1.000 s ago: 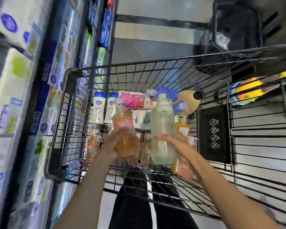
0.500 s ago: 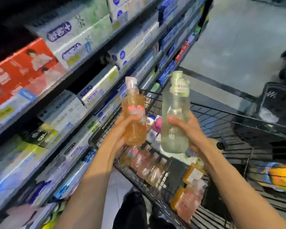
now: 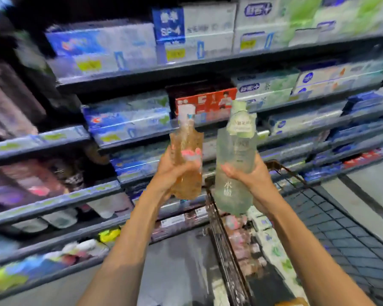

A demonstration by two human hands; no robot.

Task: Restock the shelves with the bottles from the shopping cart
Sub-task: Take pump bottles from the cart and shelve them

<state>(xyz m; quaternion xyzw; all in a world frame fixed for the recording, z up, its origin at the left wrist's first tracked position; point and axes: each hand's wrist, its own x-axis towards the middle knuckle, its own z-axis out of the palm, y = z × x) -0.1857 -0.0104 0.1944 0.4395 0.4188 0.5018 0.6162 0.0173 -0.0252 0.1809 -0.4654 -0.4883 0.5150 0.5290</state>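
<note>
My left hand [image 3: 171,171] grips an orange bottle [image 3: 187,149] with a clear cap and a pink label, held upright. Beside it my right hand [image 3: 251,176] grips a taller pale green bottle [image 3: 234,164] with a green pump top. Both bottles are raised in front of the shelves [image 3: 142,69], which are packed with boxed goods. The wire shopping cart [image 3: 224,246] is low on the right, with more bottles and packs inside. The picture is blurred by motion.
Shelf tiers run across the whole left and top of the view, with blue, white and red boxes [image 3: 206,102] at hand height. Darker bottles fill the lower left tiers [image 3: 35,186]. Grey floor [image 3: 367,195] lies to the right, beyond the cart.
Both hands lifted the two bottles out of the cart and carried them up. My view swung left from the cart to face the shelves.
</note>
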